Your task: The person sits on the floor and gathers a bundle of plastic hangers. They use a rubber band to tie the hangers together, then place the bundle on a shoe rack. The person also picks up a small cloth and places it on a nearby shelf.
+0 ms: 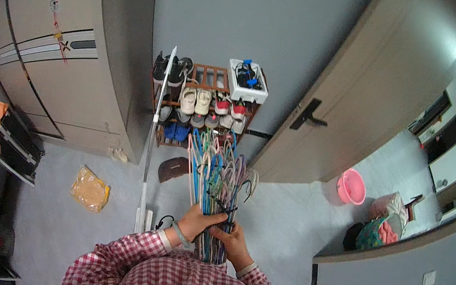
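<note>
A thick bundle of clothes hangers (213, 185) in many colours stretches out in front of my checked shirt, hooks pointing away from me. My left hand (196, 224) grips its left side, thumb laid across the top. On the opposite side my right hand (235, 242) closes around the bundle, its thumb near the left one. Between and just beyond the thumbs, a black tie or cord (223, 208) crosses the hangers. The lower ends of the bundle reach close to my belly.
Beyond the hangers stands a wooden shoe rack (210, 76) with shoes and a white foam box (248, 82). An upright pole (152, 143) is at its left. A yellow-edged plastic package (90, 189) lies on the floor. At right are a door (346, 94) and a pink basin (351, 186).
</note>
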